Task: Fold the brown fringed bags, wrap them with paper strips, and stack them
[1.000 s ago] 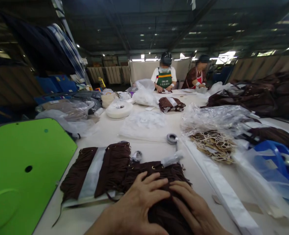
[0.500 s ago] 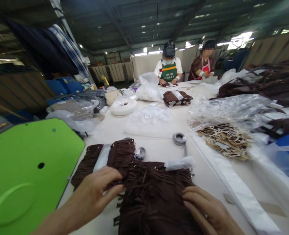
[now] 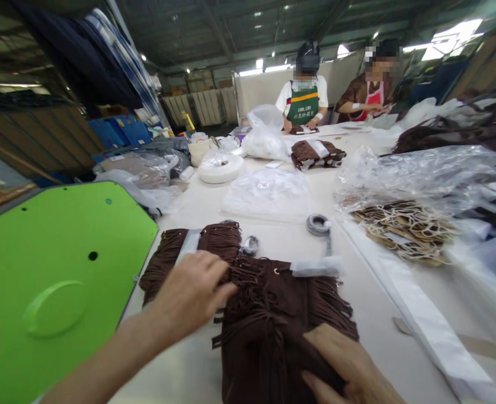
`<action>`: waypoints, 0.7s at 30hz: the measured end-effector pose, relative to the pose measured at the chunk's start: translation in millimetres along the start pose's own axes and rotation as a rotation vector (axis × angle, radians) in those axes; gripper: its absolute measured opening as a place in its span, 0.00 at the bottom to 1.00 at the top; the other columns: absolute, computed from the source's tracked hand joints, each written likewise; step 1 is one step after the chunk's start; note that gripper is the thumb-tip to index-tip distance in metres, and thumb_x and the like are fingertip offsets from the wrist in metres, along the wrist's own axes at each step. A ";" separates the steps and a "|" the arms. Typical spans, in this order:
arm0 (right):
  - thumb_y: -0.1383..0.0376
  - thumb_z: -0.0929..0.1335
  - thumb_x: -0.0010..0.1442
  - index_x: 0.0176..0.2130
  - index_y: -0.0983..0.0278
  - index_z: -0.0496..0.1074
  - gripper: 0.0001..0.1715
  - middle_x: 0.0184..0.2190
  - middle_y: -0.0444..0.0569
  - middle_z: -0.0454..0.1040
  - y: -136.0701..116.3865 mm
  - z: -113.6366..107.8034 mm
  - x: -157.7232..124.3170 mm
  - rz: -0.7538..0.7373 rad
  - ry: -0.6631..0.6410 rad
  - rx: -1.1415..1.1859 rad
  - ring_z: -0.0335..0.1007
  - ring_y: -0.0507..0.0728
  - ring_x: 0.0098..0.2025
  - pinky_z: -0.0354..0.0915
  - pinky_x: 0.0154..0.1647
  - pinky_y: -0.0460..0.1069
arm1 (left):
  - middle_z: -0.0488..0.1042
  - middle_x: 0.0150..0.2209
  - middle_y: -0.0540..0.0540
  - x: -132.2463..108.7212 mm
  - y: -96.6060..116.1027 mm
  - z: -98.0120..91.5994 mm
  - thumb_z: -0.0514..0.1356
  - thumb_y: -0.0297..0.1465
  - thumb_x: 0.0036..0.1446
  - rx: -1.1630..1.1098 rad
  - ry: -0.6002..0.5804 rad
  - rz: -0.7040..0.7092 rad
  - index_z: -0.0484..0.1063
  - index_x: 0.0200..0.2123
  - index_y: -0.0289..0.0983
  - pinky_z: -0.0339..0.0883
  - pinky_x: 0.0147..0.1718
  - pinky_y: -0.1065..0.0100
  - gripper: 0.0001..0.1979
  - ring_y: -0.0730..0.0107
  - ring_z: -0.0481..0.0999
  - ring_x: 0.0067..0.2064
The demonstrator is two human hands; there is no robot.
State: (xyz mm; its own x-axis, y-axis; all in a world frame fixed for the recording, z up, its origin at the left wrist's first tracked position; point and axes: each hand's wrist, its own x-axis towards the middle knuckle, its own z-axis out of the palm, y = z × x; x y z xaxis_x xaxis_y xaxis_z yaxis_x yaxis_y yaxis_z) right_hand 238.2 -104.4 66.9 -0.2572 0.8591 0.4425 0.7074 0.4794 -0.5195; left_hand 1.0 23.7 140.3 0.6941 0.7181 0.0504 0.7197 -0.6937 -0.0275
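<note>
A dark brown fringed bag (image 3: 269, 336) lies on the table in front of me, with gold eyelets along its top edge and a plastic-wrapped part (image 3: 317, 266) at its upper right. My right hand (image 3: 349, 365) grips its right side, fabric between thumb and fingers. At the bag's upper left is my left hand (image 3: 197, 286), its fingers bent and the thumb apart from them, beside the fringe strands. Behind my left hand lies a second brown fringed bag (image 3: 218, 240) with a pale band around it. Its lower part is hidden by the hand.
A green board (image 3: 100, 224) stands at the left. Beyond the bags lie a grey coil (image 3: 317, 224), a clear plastic bag (image 3: 269, 191), a white roll (image 3: 220, 168) and another banded brown bundle (image 3: 317, 152). Corded brown tags (image 3: 403, 230) lie at right. Two co-workers (image 3: 304, 104) work at the far end.
My right hand has closed on the bag's right side, and folds show in the fabric there. My left hand has shifted up and right. The view has tilted slightly.
</note>
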 end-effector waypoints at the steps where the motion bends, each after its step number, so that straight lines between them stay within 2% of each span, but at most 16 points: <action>1: 0.66 0.62 0.56 0.41 0.60 0.69 0.12 0.35 0.49 0.77 0.5 0.9 3.1 -0.016 -0.010 0.008 0.74 0.56 0.37 0.71 0.34 0.45 | 0.71 0.47 0.38 -2.9 15.3 -0.5 0.56 0.40 0.54 -0.145 0.005 0.180 0.66 0.48 0.37 0.56 0.45 0.56 0.20 0.53 0.67 0.48; 2: 0.67 0.62 0.56 0.41 0.60 0.69 0.12 0.34 0.49 0.76 0.9 1.6 6.0 -0.029 -0.026 0.011 0.74 0.56 0.37 0.71 0.34 0.46 | 0.67 0.52 0.41 -2.5 30.9 1.8 0.59 0.41 0.51 -0.245 -0.068 0.374 0.61 0.54 0.41 0.54 0.48 0.56 0.27 0.54 0.65 0.51; 3: 0.68 0.62 0.55 0.39 0.60 0.69 0.11 0.33 0.49 0.76 1.2 1.9 8.2 -0.042 -0.043 0.009 0.74 0.56 0.37 0.71 0.34 0.46 | 0.69 0.51 0.43 0.8 44.6 6.2 0.62 0.40 0.47 -0.318 -0.102 0.482 0.59 0.55 0.42 0.55 0.47 0.57 0.32 0.56 0.67 0.48; 4: 0.68 0.61 0.55 0.38 0.60 0.69 0.11 0.31 0.48 0.76 1.4 1.7 9.6 -0.053 -0.064 0.005 0.74 0.55 0.35 0.71 0.33 0.45 | 0.73 0.45 0.44 5.7 54.4 12.0 0.63 0.36 0.45 -0.350 -0.137 0.526 0.60 0.53 0.39 0.58 0.43 0.61 0.30 0.60 0.70 0.43; 6: 0.70 0.60 0.56 0.36 0.59 0.69 0.11 0.28 0.46 0.75 1.4 -0.3 9.6 -0.078 -0.083 -0.007 0.73 0.54 0.31 0.70 0.30 0.44 | 0.75 0.33 0.48 15.6 58.4 24.0 0.61 0.30 0.44 -0.349 -0.171 0.551 0.69 0.41 0.38 0.59 0.36 0.65 0.18 0.64 0.70 0.35; 9: 0.70 0.59 0.56 0.36 0.59 0.69 0.12 0.26 0.45 0.75 0.9 -6.0 5.1 -0.095 -0.067 -0.020 0.72 0.54 0.29 0.69 0.26 0.44 | 0.73 0.28 0.50 15.7 31.2 32.9 0.61 0.31 0.45 -0.461 -0.162 0.433 0.71 0.29 0.38 0.59 0.34 0.69 0.05 0.68 0.70 0.33; 12: 0.70 0.60 0.55 0.36 0.58 0.69 0.12 0.26 0.45 0.74 1.8 -11.9 1.3 -0.052 -0.062 -0.023 0.72 0.53 0.28 0.69 0.27 0.44 | 0.73 0.26 0.51 -2.4 -8.5 25.5 0.58 0.32 0.50 -0.661 -0.284 0.178 0.73 0.27 0.38 0.59 0.31 0.75 0.06 0.73 0.69 0.30; 15: 0.71 0.62 0.53 0.36 0.59 0.69 0.11 0.31 0.46 0.75 4.4 -15.6 2.0 -0.037 -0.057 -0.035 0.73 0.53 0.33 0.70 0.33 0.45 | 0.74 0.27 0.53 -21.6 -32.3 8.7 0.55 0.30 0.51 -0.633 -0.411 -0.099 0.75 0.30 0.41 0.60 0.30 0.76 0.08 0.73 0.70 0.30; 17: 0.71 0.62 0.52 0.35 0.59 0.69 0.11 0.34 0.48 0.76 5.5 -16.1 4.1 -0.071 -0.066 -0.031 0.73 0.54 0.35 0.70 0.35 0.46 | 0.76 0.30 0.53 -27.5 -31.3 -2.9 0.53 0.30 0.52 -0.621 -0.367 -0.201 0.75 0.35 0.42 0.61 0.33 0.74 0.11 0.70 0.72 0.33; 19: 0.71 0.62 0.52 0.37 0.59 0.69 0.13 0.34 0.48 0.76 5.3 -14.8 6.1 -0.107 -0.072 -0.027 0.73 0.54 0.35 0.70 0.35 0.46 | 0.76 0.36 0.50 -26.3 -16.1 -11.5 0.53 0.32 0.55 -0.640 -0.171 -0.206 0.75 0.37 0.41 0.63 0.38 0.70 0.12 0.68 0.73 0.38; 21: 0.71 0.62 0.52 0.39 0.59 0.69 0.15 0.35 0.49 0.76 4.3 -12.0 7.2 -0.112 -0.069 -0.038 0.73 0.54 0.36 0.70 0.35 0.47 | 0.74 0.45 0.47 -19.3 10.0 -13.8 0.56 0.36 0.54 -0.611 0.063 -0.095 0.73 0.40 0.41 0.60 0.46 0.65 0.12 0.64 0.71 0.45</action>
State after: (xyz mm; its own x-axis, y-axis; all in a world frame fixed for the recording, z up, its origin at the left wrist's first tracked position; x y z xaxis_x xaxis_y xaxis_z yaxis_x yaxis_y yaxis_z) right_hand 247.3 -98.3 76.7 -0.3797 0.8116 0.4439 0.6961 0.5667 -0.4408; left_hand -5.4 2.2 152.8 0.6119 0.7864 0.0844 0.6262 -0.5469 0.5556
